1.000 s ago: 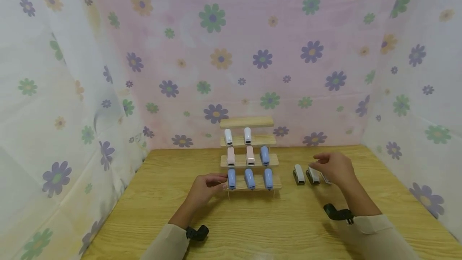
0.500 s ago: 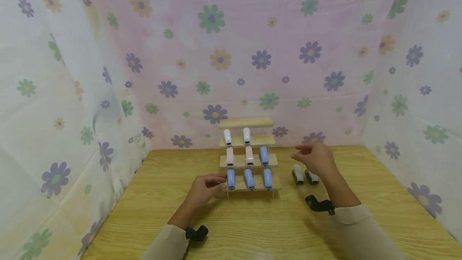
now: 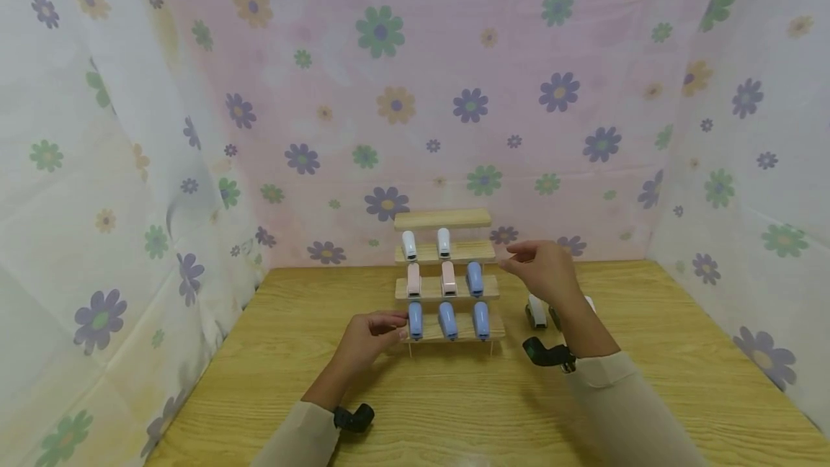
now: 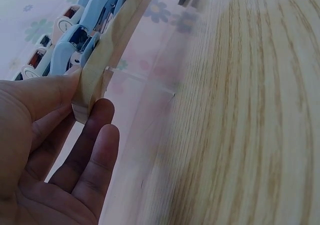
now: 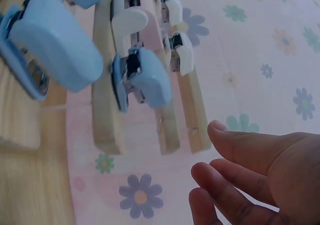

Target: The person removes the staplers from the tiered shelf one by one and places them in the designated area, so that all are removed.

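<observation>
1. At the left end of the rack, the lowest shelf is pinched between the left hand's thumb and fingers.
2. Beside the upper shelves' right ends, the right hand is held with fingers loosely bent, nothing gripped.
3. Blue staplers, pink staplers and white staplers are borne on three tiers; loose staplers lie on the table, partly hidden by the right forearm.
4. Risk: the rack could be tilted if its pinched end were lifted, and staplers shed.
5. Risk: the second tier's blue stapler could be knocked off if brushed by the right fingers.
6. Left wrist view: a clear leg and the fingers' undersides are shown, poorly read from the head view.
7. Right wrist view: the loose staplers are missed; they are caught from the head.
</observation>
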